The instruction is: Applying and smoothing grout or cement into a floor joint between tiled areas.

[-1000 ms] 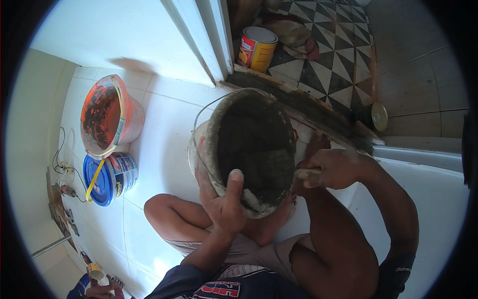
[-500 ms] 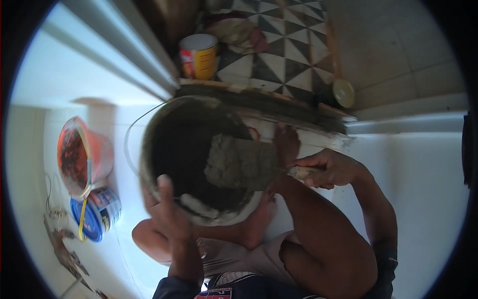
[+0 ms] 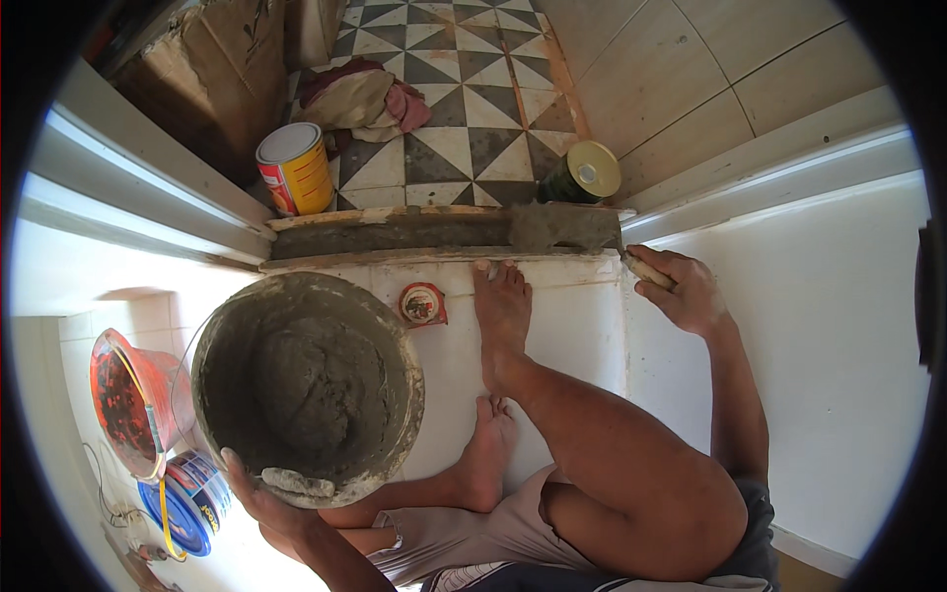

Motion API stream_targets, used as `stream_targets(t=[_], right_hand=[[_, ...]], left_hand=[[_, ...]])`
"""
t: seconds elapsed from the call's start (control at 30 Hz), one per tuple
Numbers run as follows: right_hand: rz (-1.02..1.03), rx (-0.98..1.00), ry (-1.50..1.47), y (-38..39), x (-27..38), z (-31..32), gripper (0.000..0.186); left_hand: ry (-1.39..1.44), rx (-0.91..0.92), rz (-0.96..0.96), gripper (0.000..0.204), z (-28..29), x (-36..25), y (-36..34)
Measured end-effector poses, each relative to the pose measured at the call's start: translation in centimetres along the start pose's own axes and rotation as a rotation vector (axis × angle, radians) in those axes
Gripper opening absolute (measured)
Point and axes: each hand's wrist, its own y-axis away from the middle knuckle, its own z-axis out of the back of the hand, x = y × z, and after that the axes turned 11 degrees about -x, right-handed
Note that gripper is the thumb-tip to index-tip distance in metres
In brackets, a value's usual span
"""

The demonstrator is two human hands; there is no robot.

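Tan-handled tool (image 3: 652,271) in right hand (image 3: 692,293), far end indistinct against grey mortar (image 3: 424,237).

You can't see all of your left grip (image 3: 268,513): some fingers hide behind the big bucket (image 3: 395,326). Your left forearm (image 3: 335,562) is cut off at the bottom edge. You can't make out the far end of the tool (image 3: 651,272) in your right grip (image 3: 686,296). Gray mix (image 3: 316,385) covers the bucket's bottom. The cardboard box (image 3: 212,84) is cut off at the top. The thing low at left (image 3: 150,553) is too small to tell.
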Motion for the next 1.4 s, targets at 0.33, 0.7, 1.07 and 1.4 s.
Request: stream_targets(t=[0.33,0.7,1.07,1.4], right_hand=[[0.148,-0.141,0.662,2.5,-0.4,-2.4,0.051],[0.290,-0.310,0.606,3.7,-1.3,-2.0,0.046],[-0.001,0.131,0.265,3.0,4.0,0.8,0.053],[0.622,0.188,0.156,-2.7,19.1,-5.5,0.049]], left_hand=[[-0.075,-0.252,0.102,0.066,0.9,-0.5,1.0],[-0.389,-0.136,-0.116,0.061,5.6,0.2,-1.3],[-0.984,-0.417,-0.311,0.065,1.7,-0.6,3.2],[-0.253,0.174,-0.368,0.059,-5.8,2.0,6.3]])
